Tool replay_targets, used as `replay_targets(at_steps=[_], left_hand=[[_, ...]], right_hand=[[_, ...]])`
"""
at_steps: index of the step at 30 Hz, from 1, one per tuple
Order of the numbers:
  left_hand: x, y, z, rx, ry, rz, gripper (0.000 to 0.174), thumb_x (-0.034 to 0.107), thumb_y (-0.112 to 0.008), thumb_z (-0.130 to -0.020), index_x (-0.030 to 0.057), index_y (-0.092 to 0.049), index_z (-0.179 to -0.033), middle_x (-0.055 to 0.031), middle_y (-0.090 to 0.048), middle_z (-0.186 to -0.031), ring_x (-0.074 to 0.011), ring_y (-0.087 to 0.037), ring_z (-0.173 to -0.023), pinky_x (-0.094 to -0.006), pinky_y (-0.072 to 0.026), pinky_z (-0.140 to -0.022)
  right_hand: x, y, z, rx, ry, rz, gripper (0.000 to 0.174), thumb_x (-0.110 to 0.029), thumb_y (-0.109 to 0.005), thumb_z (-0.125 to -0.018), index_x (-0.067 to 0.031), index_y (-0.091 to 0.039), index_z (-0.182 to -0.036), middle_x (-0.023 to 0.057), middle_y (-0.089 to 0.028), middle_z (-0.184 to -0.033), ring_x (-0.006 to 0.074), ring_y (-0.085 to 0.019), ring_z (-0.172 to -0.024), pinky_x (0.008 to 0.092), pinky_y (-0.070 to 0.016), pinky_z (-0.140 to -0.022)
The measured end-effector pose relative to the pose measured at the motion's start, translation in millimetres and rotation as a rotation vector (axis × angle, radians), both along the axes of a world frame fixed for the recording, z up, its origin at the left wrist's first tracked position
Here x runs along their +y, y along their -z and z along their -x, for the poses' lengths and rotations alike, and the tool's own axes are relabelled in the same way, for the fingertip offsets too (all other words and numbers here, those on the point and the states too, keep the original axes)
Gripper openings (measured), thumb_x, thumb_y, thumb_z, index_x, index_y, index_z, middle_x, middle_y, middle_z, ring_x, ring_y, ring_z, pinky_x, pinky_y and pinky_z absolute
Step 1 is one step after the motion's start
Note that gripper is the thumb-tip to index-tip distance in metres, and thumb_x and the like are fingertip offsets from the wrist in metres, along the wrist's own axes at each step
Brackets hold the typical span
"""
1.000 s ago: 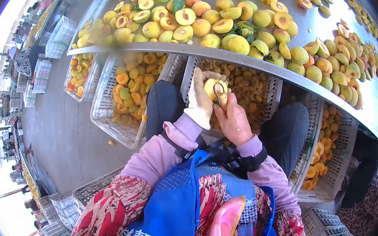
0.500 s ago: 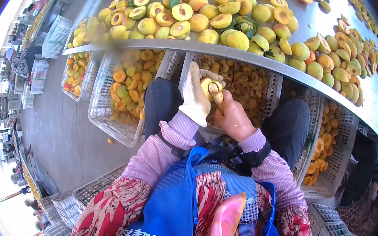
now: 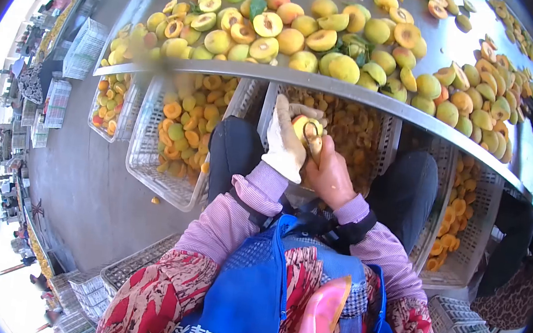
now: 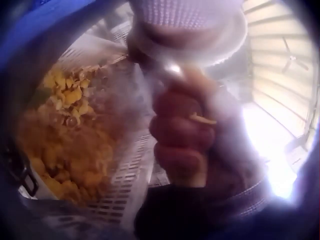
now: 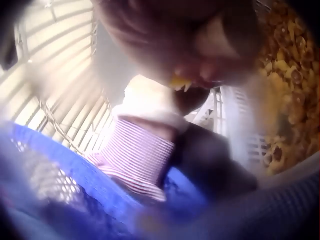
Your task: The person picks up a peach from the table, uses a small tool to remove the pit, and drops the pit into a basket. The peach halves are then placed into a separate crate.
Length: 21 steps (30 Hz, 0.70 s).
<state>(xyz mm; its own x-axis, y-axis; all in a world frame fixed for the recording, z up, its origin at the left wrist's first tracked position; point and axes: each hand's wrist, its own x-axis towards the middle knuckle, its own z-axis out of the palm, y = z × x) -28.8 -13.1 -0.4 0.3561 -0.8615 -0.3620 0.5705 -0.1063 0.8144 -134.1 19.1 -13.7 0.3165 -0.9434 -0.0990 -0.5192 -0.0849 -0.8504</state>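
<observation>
In the head view my gloved left hand (image 3: 286, 146) holds a yellow peach half (image 3: 299, 124) over the crate between the knees. My bare right hand (image 3: 332, 177) grips the handle of a small looped pitting tool (image 3: 314, 143), its metal loop at the peach's cut face. The right hand's fingers (image 4: 180, 135) are curled in the left wrist view, with a yellow scrap of peach on them. Below the dark, blurred right hand in the right wrist view, the left glove's white cuff (image 5: 150, 97) shows.
A metal table (image 3: 276, 74) ahead carries whole and halved peaches (image 3: 343, 68). Under its edge stand a crate of pits and scraps (image 3: 355, 130), a left crate of peach halves (image 3: 164, 185) and a right crate (image 3: 472, 253). Dark-trousered knees (image 3: 413, 188) flank the hands.
The tool's loop has shifted a little over the peach half, and the peach has turned slightly in my left hand. Both hands keep their holds; the head view has swayed slightly.
</observation>
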Motion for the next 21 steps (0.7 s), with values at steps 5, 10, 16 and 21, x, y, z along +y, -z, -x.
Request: replay_targets(at_steps=[5, 10, 16, 21], left_hand=[[4.3, 8.3, 1.7, 0.224, -0.070, -0.089, 0.055, 0.053, -0.033, -0.091, 0.0035, -0.051, -0.075, -0.0148, -0.059, -0.079, -0.0272, -0.058, -0.071, -0.0376, -0.0496, -0.069], [7.5, 8.5, 0.7, 0.178, -0.066, -0.020, 0.055, 0.052, -0.032, -0.091, 0.0033, -0.051, -0.075, -0.0147, -0.059, -0.077, -0.0268, -0.058, -0.071, -0.0374, -0.0496, -0.068], [6.4, 10.1, -4.2, -0.163, 0.023, 0.130, 0.053, 0.046, -0.031, -0.094, 0.0022, -0.050, -0.072, -0.0151, -0.058, -0.073, -0.0234, -0.058, -0.068, -0.0335, -0.0497, -0.064], [-2.3, 11.4, -11.5, -0.016, 0.224, -0.056, 0.048, 0.039, -0.039, -0.094, 0.0013, -0.050, -0.067, -0.0153, -0.057, -0.069, -0.0226, -0.057, -0.059, -0.0318, -0.0491, -0.060]], right_hand=[[-1.0, -0.3, -1.4, -0.018, -0.019, -0.040, 0.031, -0.006, -0.049, -0.077, 0.0059, -0.036, -0.103, 0.0295, -0.056, -0.077, 0.0469, -0.054, -0.074, 0.0492, -0.0425, -0.063], [-0.9, -3.2, -0.7, 0.002, -0.038, -0.019, 0.029, -0.005, -0.049, -0.077, 0.0046, -0.037, -0.101, 0.0303, -0.055, -0.077, 0.0473, -0.054, -0.075, 0.0497, -0.0426, -0.063], [-5.2, -7.4, 8.3, 0.056, -0.147, -0.145, 0.032, -0.005, -0.050, -0.077, 0.0033, -0.038, -0.105, 0.0323, -0.055, -0.077, 0.0478, -0.054, -0.076, 0.0495, -0.0434, -0.063], [-3.8, 1.1, 13.9, 0.088, -0.159, -0.128, 0.037, -0.007, -0.051, -0.076, 0.0036, -0.037, -0.108, 0.0309, -0.056, -0.075, 0.0455, -0.057, -0.075, 0.0468, -0.0446, -0.064]])
